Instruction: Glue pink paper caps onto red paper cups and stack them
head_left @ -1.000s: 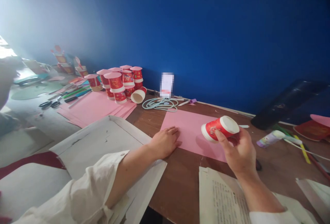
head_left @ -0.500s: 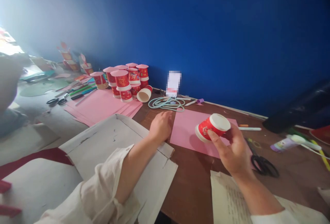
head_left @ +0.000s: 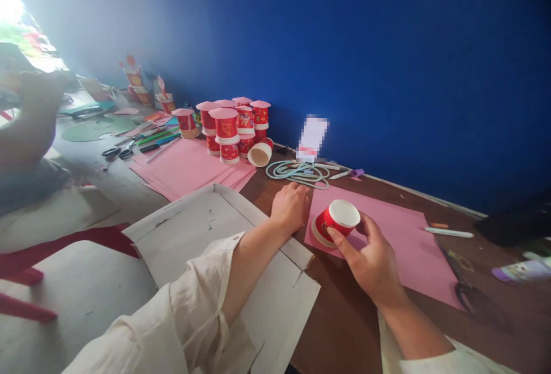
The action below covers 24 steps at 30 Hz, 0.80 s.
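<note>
My right hand [head_left: 372, 256] holds a red paper cup [head_left: 336, 222] between thumb and fingers. The cup is upside down and slightly tilted, its white base up and its wide pale rim down. It is over the left part of a pink sheet of paper [head_left: 400, 242]; whether the rim touches the sheet I cannot tell. My left hand [head_left: 290, 207] rests by the sheet's left edge with its fingers curled. Its fingertips are hidden, and so is anything in them.
Stacked red cups with pink paper tops [head_left: 227, 127] stand at the back left, and one cup [head_left: 260, 155] lies on its side. Around them are pink sheets [head_left: 189, 167], a coiled pale cable [head_left: 297, 173], scissors [head_left: 118, 151] and white board [head_left: 202, 213]. Another person's arm [head_left: 37, 116] is far left.
The view has turned right. My right hand has brought the cup left and lower over the pink sheet, closer to my left hand. The left hand stays near the sheet's edge.
</note>
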Available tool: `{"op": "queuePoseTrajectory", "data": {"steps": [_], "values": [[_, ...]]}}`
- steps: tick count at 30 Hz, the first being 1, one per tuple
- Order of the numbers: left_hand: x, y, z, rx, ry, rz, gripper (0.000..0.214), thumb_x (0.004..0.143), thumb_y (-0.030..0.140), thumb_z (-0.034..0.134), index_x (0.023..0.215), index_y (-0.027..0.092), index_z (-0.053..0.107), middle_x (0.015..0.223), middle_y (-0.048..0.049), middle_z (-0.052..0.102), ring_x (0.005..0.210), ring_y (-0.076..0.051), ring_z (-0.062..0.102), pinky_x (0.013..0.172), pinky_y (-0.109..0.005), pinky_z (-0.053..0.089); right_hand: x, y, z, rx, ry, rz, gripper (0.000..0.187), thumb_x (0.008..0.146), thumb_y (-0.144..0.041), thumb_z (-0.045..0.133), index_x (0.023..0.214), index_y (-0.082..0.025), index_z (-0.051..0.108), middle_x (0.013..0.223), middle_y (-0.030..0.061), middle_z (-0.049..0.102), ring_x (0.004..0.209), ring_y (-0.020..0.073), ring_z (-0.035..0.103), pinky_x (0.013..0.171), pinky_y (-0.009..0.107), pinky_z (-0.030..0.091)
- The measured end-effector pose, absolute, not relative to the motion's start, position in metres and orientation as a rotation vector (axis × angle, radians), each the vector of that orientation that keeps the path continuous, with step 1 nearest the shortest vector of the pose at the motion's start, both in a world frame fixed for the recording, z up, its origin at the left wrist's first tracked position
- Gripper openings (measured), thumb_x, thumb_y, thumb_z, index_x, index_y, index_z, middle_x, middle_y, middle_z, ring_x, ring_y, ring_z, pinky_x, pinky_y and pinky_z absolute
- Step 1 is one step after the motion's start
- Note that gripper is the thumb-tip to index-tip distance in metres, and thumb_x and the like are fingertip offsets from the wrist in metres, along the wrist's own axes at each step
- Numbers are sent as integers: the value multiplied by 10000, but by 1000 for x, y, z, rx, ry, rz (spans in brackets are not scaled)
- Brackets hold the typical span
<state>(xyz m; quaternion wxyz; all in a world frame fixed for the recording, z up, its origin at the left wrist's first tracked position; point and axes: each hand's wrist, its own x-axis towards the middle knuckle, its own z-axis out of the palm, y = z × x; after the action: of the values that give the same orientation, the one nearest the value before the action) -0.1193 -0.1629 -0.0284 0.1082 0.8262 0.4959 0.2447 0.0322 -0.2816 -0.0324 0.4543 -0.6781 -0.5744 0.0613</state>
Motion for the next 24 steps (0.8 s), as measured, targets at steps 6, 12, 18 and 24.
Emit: {"op": "queuePoseTrajectory", "data": {"steps": [6, 12, 18, 24], "values": [[-118, -164, -26, 2419, 1475, 682, 330, 915, 267, 395, 1146, 232, 629, 1103, -52, 627, 1000, -202, 598, 851, -300, 483, 32, -279, -32, -1681, -1469, 119, 493, 764, -518, 701, 1139, -214, 600, 1072, 73, 683, 958, 264, 635, 819, 359, 499], [-119, -164, -25, 2417, 1475, 722, 329, 896, 254, 415, 1136, 221, 638, 1083, -52, 638, 985, -221, 612, 828, -326, 495, 31, -280, -31, -1683, -1470, 161, 481, 779, -504, 696, 1167, -239, 591, 1104, 49, 683, 996, 250, 633, 833, 331, 497], [-118, -165, -24, 2389, 1485, 742, 318, 897, 253, 415, 1117, 231, 642, 1095, -53, 645, 974, -217, 622, 816, -332, 493, 31, -279, -31, -1690, -1494, 157, 481, 786, -508, 689, 1163, -224, 598, 1064, 56, 693, 943, 251, 647, 819, 334, 503], [-119, -164, -27, 2404, 1458, 799, 324, 880, 249, 437, 1135, 223, 635, 1084, -58, 652, 957, -229, 626, 801, -345, 497, 32, -277, -32, -1688, -1536, 155, 464, 800, -496, 684, 1168, -231, 588, 1059, 47, 695, 938, 241, 649, 812, 321, 498]]}}
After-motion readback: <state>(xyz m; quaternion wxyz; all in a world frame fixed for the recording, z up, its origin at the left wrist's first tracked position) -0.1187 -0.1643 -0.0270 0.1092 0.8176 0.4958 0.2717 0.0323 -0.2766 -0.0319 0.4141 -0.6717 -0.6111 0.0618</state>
